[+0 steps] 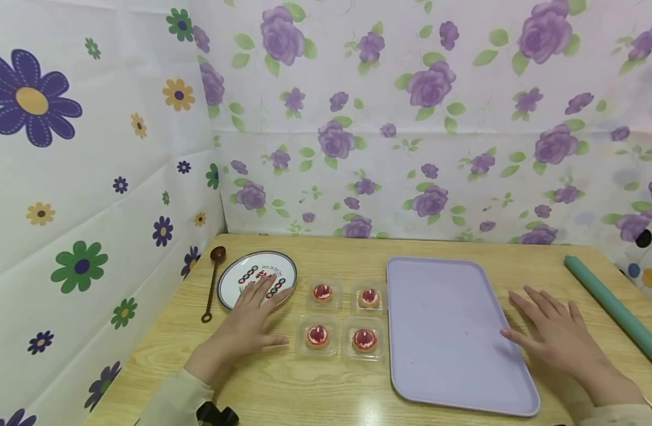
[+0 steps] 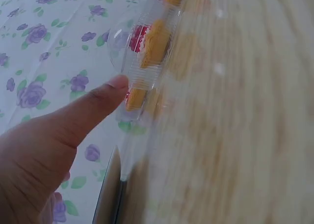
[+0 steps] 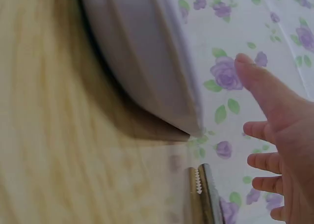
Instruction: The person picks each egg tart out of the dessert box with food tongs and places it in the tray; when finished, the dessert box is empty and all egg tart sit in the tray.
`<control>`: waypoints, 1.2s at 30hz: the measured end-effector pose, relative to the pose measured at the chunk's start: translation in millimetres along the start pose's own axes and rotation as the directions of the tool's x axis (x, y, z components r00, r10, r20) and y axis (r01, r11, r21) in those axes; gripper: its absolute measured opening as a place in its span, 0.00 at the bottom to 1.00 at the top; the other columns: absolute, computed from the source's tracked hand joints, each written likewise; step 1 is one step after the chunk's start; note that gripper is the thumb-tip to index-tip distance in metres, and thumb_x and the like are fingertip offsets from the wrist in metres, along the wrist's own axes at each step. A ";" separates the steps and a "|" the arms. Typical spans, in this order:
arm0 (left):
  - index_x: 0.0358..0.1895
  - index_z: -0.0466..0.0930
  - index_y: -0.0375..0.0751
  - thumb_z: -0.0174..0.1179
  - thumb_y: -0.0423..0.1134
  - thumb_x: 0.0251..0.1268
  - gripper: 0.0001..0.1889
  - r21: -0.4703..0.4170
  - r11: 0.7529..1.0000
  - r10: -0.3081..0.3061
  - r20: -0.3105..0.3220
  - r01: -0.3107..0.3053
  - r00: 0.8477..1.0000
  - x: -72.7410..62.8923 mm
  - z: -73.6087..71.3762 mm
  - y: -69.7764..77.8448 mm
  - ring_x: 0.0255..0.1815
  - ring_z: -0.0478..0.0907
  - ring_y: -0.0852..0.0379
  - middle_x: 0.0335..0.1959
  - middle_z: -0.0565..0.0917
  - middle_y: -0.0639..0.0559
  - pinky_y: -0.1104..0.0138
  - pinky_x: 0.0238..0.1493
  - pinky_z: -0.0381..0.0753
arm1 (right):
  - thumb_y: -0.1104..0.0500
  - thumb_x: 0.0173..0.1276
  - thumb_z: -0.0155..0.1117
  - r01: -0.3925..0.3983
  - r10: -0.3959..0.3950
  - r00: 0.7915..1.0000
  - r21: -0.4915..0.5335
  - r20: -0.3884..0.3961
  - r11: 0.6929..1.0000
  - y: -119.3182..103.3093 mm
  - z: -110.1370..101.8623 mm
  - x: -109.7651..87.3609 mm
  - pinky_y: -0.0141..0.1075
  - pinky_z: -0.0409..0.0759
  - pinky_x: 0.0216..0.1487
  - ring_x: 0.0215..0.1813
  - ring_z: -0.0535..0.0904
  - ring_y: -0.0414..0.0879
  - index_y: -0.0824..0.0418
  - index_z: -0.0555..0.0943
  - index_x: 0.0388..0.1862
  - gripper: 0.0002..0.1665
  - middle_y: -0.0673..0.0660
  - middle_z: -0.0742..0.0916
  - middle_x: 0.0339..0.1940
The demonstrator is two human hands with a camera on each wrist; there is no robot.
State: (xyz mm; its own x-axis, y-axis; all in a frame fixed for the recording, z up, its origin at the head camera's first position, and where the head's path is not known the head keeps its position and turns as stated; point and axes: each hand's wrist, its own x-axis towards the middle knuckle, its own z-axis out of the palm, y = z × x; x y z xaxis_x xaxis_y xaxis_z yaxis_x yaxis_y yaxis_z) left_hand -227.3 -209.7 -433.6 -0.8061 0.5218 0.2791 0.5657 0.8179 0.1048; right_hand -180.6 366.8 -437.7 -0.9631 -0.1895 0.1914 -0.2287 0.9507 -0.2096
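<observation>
My left hand (image 1: 251, 322) is spread, its fingertips overlapping the near side of a white plate (image 1: 231, 285) with a dark rim and red lettering. Just right of its thumb stand several small red-topped tarts (image 1: 318, 335) in clear plastic boxes (image 1: 328, 349). In the left wrist view, the thumb (image 2: 93, 108) overlaps the lower end of the row of tart boxes (image 2: 154, 69). On the other side, my right hand (image 1: 557, 337) has its fingers apart near the right edge of a lilac tray (image 1: 443, 331). Neither hand holds anything.
A dark brown long-handled spoon (image 1: 213, 284) lies left of the plate. Along the table's right side lies a green roll (image 1: 616, 310). Flowered cloths (image 1: 315, 207) hang behind and at the left of the wooden table (image 1: 283, 396).
</observation>
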 end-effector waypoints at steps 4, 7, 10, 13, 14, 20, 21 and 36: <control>0.74 0.59 0.54 0.72 0.64 0.38 0.54 -0.067 0.998 0.000 -0.028 -0.002 1.000 1.1 -3.2 1.3 0.75 0.54 0.38 0.77 0.54 0.42 0.41 0.73 0.53 | 0.35 0.64 0.60 0.014 -0.014 1.000 -0.003 -0.016 1.000 -5.4 -7.2 1.3 0.73 0.27 0.68 0.69 0.54 0.76 0.56 0.55 0.76 0.50 0.72 0.60 0.74; 0.73 0.59 0.53 0.73 0.63 0.36 0.55 -0.147 0.989 -0.013 -0.041 0.007 0.999 2.0 -5.8 3.5 0.74 0.57 0.37 0.76 0.57 0.43 0.39 0.71 0.58 | 0.36 0.62 0.62 0.040 -0.040 0.998 -0.013 -0.045 0.999 -11.2 -13.4 1.8 0.72 0.27 0.68 0.66 0.57 0.76 0.55 0.58 0.75 0.49 0.72 0.63 0.72; 0.73 0.59 0.53 0.75 0.61 0.35 0.56 -0.215 0.977 -0.027 -0.039 0.018 0.999 2.4 -8.7 6.2 0.73 0.58 0.36 0.75 0.59 0.44 0.38 0.69 0.59 | 0.37 0.61 0.64 0.074 -0.076 0.994 -0.028 -0.076 0.997 -18.5 -20.0 1.7 0.71 0.27 0.70 0.63 0.61 0.75 0.55 0.59 0.75 0.48 0.71 0.66 0.70; 0.73 0.60 0.51 0.76 0.60 0.34 0.56 -0.255 0.967 -0.031 -0.037 0.020 0.999 3.0 -10.5 8.1 0.72 0.59 0.36 0.74 0.61 0.43 0.38 0.70 0.59 | 0.38 0.60 0.66 0.108 -0.111 0.988 -0.034 -0.103 0.994 -26.9 -27.0 2.0 0.70 0.29 0.71 0.61 0.63 0.74 0.54 0.61 0.74 0.48 0.71 0.68 0.68; 0.73 0.60 0.51 0.76 0.59 0.33 0.56 -0.269 0.963 -0.032 -0.036 0.021 0.999 3.0 -11.4 8.7 0.72 0.59 0.36 0.73 0.62 0.43 0.39 0.70 0.59 | 0.38 0.59 0.66 0.120 -0.123 0.986 -0.036 -0.113 0.992 -29.9 -29.4 2.2 0.71 0.33 0.70 0.60 0.65 0.73 0.54 0.61 0.74 0.48 0.71 0.69 0.67; 0.73 0.60 0.52 0.77 0.57 0.34 0.55 -0.336 0.941 -0.039 -0.008 0.034 0.999 3.3 -11.0 9.7 0.70 0.63 0.42 0.70 0.66 0.44 0.43 0.68 0.66 | 0.39 0.58 0.68 0.150 -0.151 0.984 -0.017 -0.098 0.989 -49.5 -47.5 4.5 0.70 0.66 0.53 0.59 0.70 0.72 0.55 0.64 0.73 0.47 0.70 0.73 0.65; 0.73 0.60 0.52 0.76 0.58 0.34 0.55 -0.353 0.935 -0.041 0.003 0.039 0.999 3.3 -10.3 9.7 0.69 0.65 0.42 0.70 0.67 0.44 0.44 0.67 0.67 | 0.39 0.58 0.68 0.152 -0.152 0.985 -0.009 -0.085 0.988 -53.3 -50.8 4.8 0.68 0.69 0.50 0.60 0.70 0.71 0.55 0.64 0.73 0.47 0.70 0.73 0.65; 0.70 0.63 0.43 0.74 0.56 0.40 0.50 -0.532 0.841 -0.009 0.167 0.098 0.986 -0.7 2.5 11.4 0.54 0.73 0.52 0.59 0.75 0.47 0.51 0.62 0.73 | 0.37 0.60 0.65 0.259 -0.260 0.966 0.044 0.008 0.965 -121.4 -80.8 15.1 0.63 0.77 0.45 0.59 0.76 0.65 0.48 0.68 0.69 0.40 0.63 0.78 0.63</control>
State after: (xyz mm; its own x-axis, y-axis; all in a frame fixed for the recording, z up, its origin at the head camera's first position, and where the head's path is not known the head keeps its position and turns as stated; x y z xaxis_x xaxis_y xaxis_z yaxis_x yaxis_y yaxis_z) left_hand -220.7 -200.2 -435.0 -0.8288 0.5476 0.1151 0.4894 0.6097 0.6235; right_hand -155.8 268.4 -331.9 -0.8715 -0.4320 0.2320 -0.4767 0.8573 -0.1945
